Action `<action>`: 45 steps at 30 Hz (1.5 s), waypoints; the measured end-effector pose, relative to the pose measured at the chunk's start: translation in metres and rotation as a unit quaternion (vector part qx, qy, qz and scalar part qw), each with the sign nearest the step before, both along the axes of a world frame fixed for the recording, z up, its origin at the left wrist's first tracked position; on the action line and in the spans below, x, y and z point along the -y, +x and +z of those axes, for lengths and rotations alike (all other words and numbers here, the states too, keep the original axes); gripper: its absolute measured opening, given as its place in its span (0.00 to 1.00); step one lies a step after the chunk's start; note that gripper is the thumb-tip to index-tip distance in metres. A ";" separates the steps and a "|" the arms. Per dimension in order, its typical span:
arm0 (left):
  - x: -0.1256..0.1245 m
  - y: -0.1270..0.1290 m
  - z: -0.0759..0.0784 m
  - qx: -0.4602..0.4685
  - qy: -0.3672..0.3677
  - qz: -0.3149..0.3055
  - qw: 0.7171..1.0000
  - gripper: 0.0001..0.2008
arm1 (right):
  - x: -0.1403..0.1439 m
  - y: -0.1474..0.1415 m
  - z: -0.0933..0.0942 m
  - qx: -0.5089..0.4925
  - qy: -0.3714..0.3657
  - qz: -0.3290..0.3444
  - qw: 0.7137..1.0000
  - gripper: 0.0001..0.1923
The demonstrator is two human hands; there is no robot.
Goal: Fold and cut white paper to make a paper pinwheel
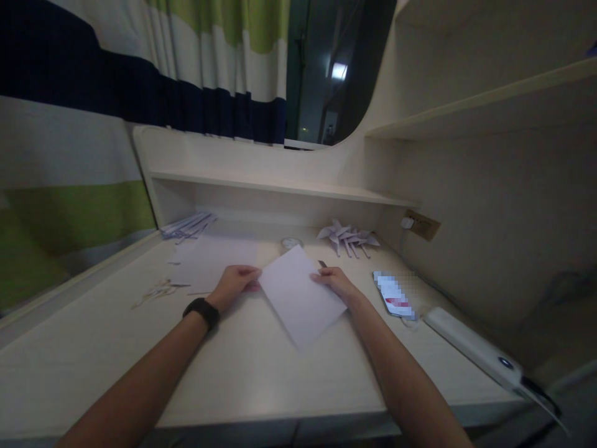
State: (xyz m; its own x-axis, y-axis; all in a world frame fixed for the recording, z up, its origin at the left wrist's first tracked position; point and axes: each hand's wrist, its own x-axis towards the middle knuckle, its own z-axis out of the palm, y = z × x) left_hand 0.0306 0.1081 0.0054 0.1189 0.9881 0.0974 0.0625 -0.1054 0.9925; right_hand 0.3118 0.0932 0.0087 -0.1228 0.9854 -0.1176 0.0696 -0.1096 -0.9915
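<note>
A square white sheet of paper (301,305) is held slightly tilted over the desk, one corner pointing towards me. My left hand (237,283), below a black wristband, pinches its left corner between thumb and fingers. On the right side of the sheet, my right hand (336,281) grips the edge, thumb on top and the other fingers partly hidden. A small dark flat object (322,264) shows just beyond the right fingers; its kind is unclear. Behind the sheet lies a round roll of tape (291,242), partly covered by the paper's far corner.
Flat white sheets (224,249) lie at the back left, beside thin paper sticks (189,225) and small pale strips (158,289). Paper pinwheels (347,238) rest at the back right. A phone (394,295) and a long white device (476,348) with a cord lie along the right.
</note>
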 end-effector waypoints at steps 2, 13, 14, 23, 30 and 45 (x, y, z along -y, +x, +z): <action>0.001 -0.001 0.001 -0.001 -0.007 -0.017 1.000 0.13 | 0.003 0.002 0.002 -0.024 -0.010 0.024 0.999 0.17; 0.007 -0.006 0.005 -0.014 -0.041 -0.179 0.983 0.14 | 0.024 0.014 -0.005 -0.035 -0.028 0.108 0.993 0.18; 0.007 -0.006 0.004 -0.016 -0.042 -0.176 0.983 0.14 | 0.024 0.014 -0.004 -0.035 -0.026 0.103 0.994 0.18; 0.002 -0.009 -0.002 -0.005 -0.048 -0.171 0.984 0.15 | 0.024 0.012 -0.009 -0.013 -0.021 0.137 0.990 0.22; 0.005 -0.007 0.006 0.026 -0.060 -0.185 0.981 0.17 | 0.022 0.013 -0.011 -0.006 -0.034 0.124 0.992 0.20; 0.011 -0.002 0.008 0.011 -0.045 -0.120 0.992 0.16 | 0.027 0.010 -0.004 -0.020 -0.035 0.128 0.991 0.21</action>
